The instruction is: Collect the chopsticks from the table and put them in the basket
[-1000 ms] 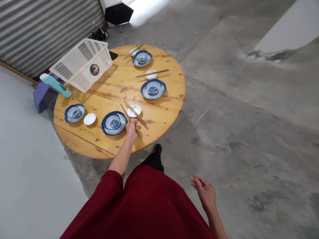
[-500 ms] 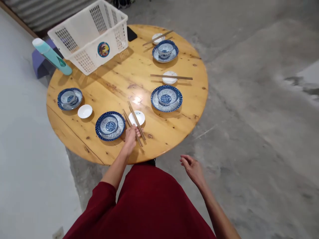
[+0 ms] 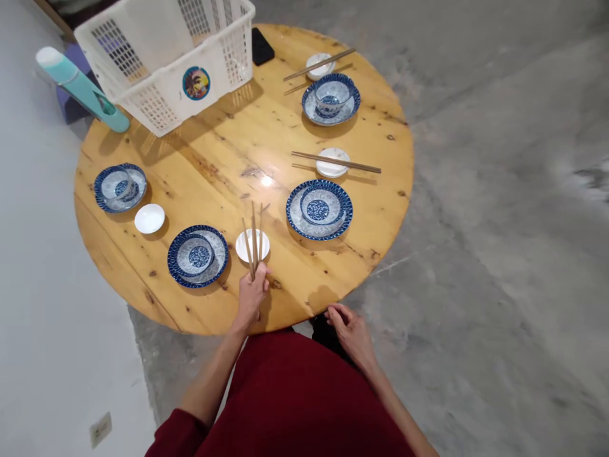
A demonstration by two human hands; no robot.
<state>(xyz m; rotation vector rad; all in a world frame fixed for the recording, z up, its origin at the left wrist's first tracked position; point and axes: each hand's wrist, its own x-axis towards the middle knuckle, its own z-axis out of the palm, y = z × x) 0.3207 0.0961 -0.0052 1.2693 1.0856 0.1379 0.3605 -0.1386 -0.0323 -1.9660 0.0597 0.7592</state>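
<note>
My left hand [image 3: 252, 295] is closed round the near ends of several wooden chopsticks [image 3: 254, 236], which fan upward over a small white dish [image 3: 246, 246]. Left of it sits a blue patterned plate with a bowl [image 3: 196, 255]. My right hand [image 3: 349, 330] hangs at the near edge of the round wooden table [image 3: 228, 165], fingers loosely curled and apart, holding nothing.
Three more blue plate-and-bowl sets [image 3: 318, 209] [image 3: 330, 98] [image 3: 118, 186] stand around the table, with small white dishes [image 3: 149, 218] and chopstick pairs [image 3: 335, 162]. A white plastic basket [image 3: 164, 54] and a black phone [image 3: 262, 46] sit at the far side. A teal bottle [image 3: 78, 87] leans at the left. Concrete floor lies to the right.
My left hand has gathered the chopsticks, which now point upward over the white dish instead of lying slanted. My right hand has come up to the table edge. The view shifted closer.
</note>
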